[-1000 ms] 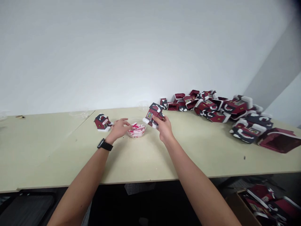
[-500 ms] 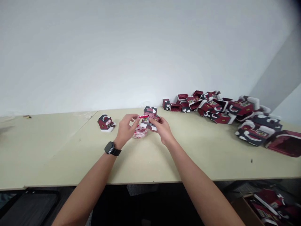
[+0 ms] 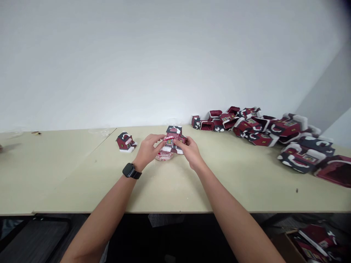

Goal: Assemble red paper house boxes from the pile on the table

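Observation:
My right hand (image 3: 189, 151) grips a small dark-red toy house with a snowy roof (image 3: 173, 137), held upright above the table. My left hand (image 3: 148, 149), with a black watch on its wrist, pinches a small red-and-white striped awning piece (image 3: 168, 138) against the front of that house. Just below both hands a clear bowl (image 3: 163, 156) holds several more red-and-white pieces. A second little red house (image 3: 125, 142) stands on the table to the left of my left hand.
A long pile of red and dark house parts (image 3: 268, 129) lies along the back right of the beige table (image 3: 246, 182). A cardboard box (image 3: 309, 244) with more parts sits on the floor at the lower right. A white wall rises behind.
My left hand left the bowl with a striped piece and brought it to the house. My right hand swung the house upright and toward the middle, over the bowl.

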Demonstrator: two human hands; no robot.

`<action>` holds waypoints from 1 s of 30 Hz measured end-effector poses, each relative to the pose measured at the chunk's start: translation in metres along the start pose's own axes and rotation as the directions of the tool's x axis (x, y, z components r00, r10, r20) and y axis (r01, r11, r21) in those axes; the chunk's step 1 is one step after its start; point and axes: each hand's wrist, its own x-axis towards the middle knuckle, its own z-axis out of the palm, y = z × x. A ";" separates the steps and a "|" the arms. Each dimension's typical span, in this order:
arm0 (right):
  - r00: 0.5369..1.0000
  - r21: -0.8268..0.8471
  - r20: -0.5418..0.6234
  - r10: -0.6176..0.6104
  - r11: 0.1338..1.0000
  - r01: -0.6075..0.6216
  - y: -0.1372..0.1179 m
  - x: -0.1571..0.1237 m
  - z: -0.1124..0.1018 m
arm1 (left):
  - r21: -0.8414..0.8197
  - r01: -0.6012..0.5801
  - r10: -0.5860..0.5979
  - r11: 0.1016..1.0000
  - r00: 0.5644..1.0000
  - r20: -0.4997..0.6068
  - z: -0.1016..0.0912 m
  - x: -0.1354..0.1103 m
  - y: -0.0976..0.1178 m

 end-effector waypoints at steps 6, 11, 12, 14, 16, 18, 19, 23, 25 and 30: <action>0.999 -0.006 0.039 -0.009 1.000 0.010 -0.002 -0.002 0.001 | 0.069 -0.161 0.168 0.985 0.981 -0.102 -0.001 0.003 0.002; 0.995 -0.018 0.098 -0.034 0.999 0.036 -0.004 -0.005 0.001 | 0.145 -0.263 0.284 0.954 0.946 -0.153 -0.001 0.005 0.002; 0.994 -0.020 0.105 -0.039 0.999 0.041 -0.003 -0.005 0.001 | 0.161 -0.284 0.309 0.945 0.938 -0.156 -0.001 0.005 0.003; 0.993 -0.017 0.113 -0.044 0.999 0.046 -0.002 -0.004 0.001 | 0.191 -0.320 0.350 0.928 0.924 -0.153 -0.002 0.006 0.003; 0.992 -0.006 0.120 -0.049 0.999 0.050 -0.001 -0.003 0.001 | 0.215 -0.339 0.373 0.916 0.916 -0.147 -0.004 0.006 0.003; 0.991 -0.002 0.126 -0.054 0.999 0.054 0.000 -0.003 0.001 | 0.231 -0.341 0.379 0.911 0.913 -0.147 -0.005 0.006 0.003; 0.990 -0.003 0.129 -0.054 0.999 0.055 0.000 -0.003 0.001 | 0.233 -0.343 0.382 0.910 0.912 -0.149 -0.005 0.006 0.003; 0.990 -0.005 0.135 -0.047 0.999 0.048 0.000 -0.003 0.001 | 0.220 -0.364 0.399 0.905 0.905 -0.145 -0.005 0.006 0.002; 0.989 0.001 0.140 -0.048 0.999 0.048 0.000 -0.003 0.001 | 0.221 -0.376 0.411 0.900 0.900 -0.144 -0.004 0.006 0.002; 0.988 0.008 0.141 -0.063 0.998 0.062 0.002 -0.002 0.001 | 0.272 -0.401 0.452 0.875 0.878 -0.159 -0.003 0.006 0.003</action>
